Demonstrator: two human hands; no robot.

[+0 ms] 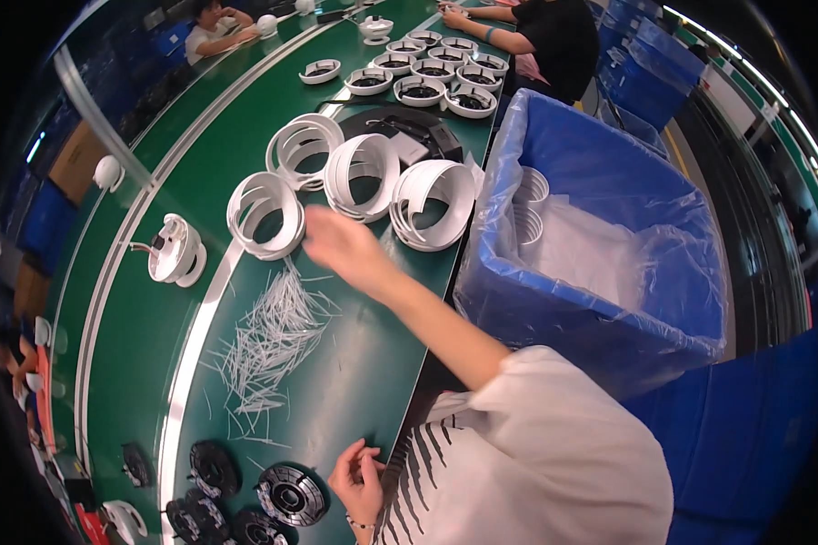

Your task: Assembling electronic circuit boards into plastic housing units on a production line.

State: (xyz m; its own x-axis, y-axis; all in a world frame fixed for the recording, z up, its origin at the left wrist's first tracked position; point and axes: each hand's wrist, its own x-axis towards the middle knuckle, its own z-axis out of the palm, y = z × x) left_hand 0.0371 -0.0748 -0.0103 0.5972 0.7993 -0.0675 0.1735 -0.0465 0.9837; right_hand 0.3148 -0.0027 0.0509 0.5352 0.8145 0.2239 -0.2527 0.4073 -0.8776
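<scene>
Four stacks of white rings (pixel 386 173) stand close together on the green table (pixel 354 400) in the head view. The right hand (pixel 344 250) reaches in from the lower right, with its blurred fingertips right at the side of the leftmost stack (pixel 291 211); I cannot tell whether they grasp it or only touch it. Two of the other stacks stand just above and to the right of that hand. The left hand (pixel 359 486) is low in the picture by the table edge, fingers loosely curled; whether it holds anything cannot be made out. Between the hands, off to the left, thin white strips (pixel 277 331) lie in a loose heap. Black discs (pixel 291 495) sit beside the left hand. Right of the table, a blue bin (pixel 613 168) lined with clear plastic contains more rings.
</scene>
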